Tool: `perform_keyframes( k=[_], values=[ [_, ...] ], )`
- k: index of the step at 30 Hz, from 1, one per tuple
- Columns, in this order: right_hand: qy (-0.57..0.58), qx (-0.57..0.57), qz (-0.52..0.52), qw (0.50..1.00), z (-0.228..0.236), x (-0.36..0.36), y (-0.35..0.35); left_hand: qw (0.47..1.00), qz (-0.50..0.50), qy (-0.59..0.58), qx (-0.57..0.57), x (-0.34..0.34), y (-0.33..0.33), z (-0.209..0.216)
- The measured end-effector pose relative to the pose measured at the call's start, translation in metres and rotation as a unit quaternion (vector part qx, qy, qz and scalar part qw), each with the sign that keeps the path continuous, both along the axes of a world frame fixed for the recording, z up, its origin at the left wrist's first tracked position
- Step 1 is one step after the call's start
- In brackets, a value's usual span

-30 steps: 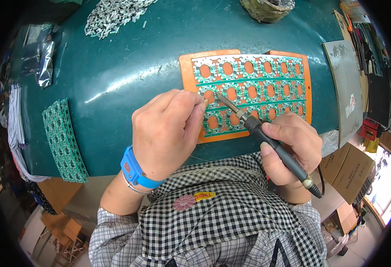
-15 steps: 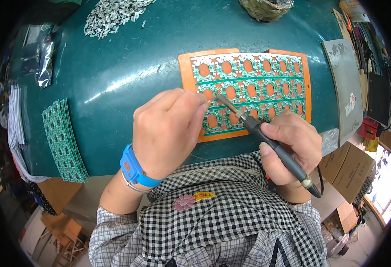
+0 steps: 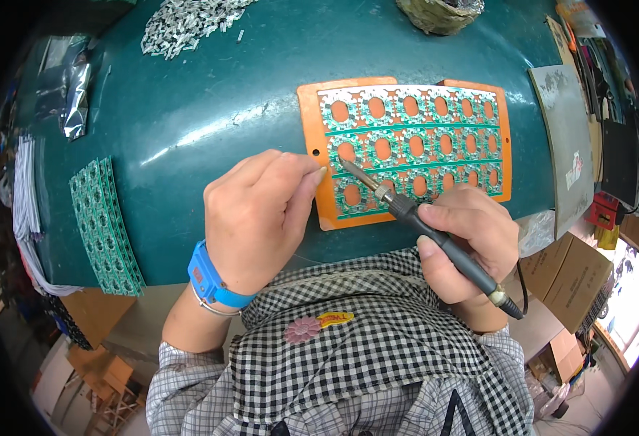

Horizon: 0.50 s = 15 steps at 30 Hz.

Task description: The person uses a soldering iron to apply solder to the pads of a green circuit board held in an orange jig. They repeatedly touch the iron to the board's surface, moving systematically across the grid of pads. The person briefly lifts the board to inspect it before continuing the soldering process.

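Note:
My right hand (image 3: 479, 236) grips a soldering iron (image 3: 410, 211) by its dark handle. The iron's metal tip points up and left, at the left column of a green circuit board panel (image 3: 399, 129) with rows of round cut-outs. That panel lies in an orange tray (image 3: 309, 116). By the tray's left edge, my left hand (image 3: 254, 207) is closed in a pinch, thumb against forefinger. What sits between those fingertips is too small to make out. A blue band and a thin bracelet circle my left wrist.
A second stack of green circuit board panels (image 3: 105, 225) lies at the left. White wires (image 3: 25, 196) hang over the table's left side. Farther back are a pile of small clear-and-white pieces (image 3: 188, 25) and a wrapped bowl (image 3: 441, 16). A grey metal plate (image 3: 566, 145) stands right.
My left hand has drawn back left and slightly down from the panel to the tray's edge. The iron's tip has shifted slightly left and down; its handle remains gripped.

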State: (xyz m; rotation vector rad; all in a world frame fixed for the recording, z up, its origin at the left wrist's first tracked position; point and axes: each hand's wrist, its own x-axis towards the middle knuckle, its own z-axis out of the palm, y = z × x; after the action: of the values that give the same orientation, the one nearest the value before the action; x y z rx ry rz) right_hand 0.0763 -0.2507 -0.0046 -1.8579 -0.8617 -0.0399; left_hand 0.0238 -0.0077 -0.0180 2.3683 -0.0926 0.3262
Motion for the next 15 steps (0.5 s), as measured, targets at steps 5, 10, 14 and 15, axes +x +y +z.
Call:
perform_keyframes(
  k=[5, 10, 14, 15],
  values=[
    [-0.003, 0.000, 0.002, 1.000, 0.000, -0.001, 0.004, 1.000, -0.003, -0.008, 0.003, 0.002, -0.002, -0.004],
    [-0.034, -0.019, 0.003, 0.999, 0.004, -0.005, 0.002, 1.000, -0.021, -0.001, 0.002, 0.001, -0.001, 0.001],
    [-0.011, 0.022, -0.025, 0.999, 0.004, -0.009, -0.007, 0.998, -0.007, 0.048, -0.031, -0.018, 0.002, 0.011],
    [-0.010, 0.025, -0.021, 0.999, 0.005, -0.010, -0.011, 0.997, 0.002, 0.066, -0.045, -0.020, 0.002, 0.013]
  ],
)
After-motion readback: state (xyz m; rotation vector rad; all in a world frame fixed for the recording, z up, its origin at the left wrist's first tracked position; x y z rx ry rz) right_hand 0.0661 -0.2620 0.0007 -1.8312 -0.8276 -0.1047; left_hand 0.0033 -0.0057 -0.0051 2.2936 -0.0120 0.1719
